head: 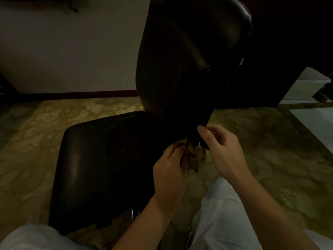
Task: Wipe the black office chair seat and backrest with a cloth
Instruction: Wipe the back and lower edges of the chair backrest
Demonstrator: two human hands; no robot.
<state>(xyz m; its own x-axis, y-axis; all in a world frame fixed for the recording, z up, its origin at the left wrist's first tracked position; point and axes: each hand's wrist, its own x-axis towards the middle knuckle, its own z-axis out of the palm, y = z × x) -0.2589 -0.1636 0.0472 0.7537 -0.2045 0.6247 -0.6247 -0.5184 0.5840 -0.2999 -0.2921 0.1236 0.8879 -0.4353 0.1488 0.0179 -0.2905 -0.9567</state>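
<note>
1 black office chair [126,150]: 1 seat [100,159], 1 backrest [180,60]. 1 crumpled cloth [195,158], right of seat. 2 hands: left hand [171,170], right hand [221,148]. 2 pale trouser legs [221,213], near. 1 white box [310,85], far right.

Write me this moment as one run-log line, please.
left hand: holds crumpled cloth at base of backrest | right hand: grips backrest lower edge | phase: wiping backrest base | light: dim

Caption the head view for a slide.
The left hand holds a crumpled cloth at the lower corner of the black backrest; the right hand grips its edge.
</note>
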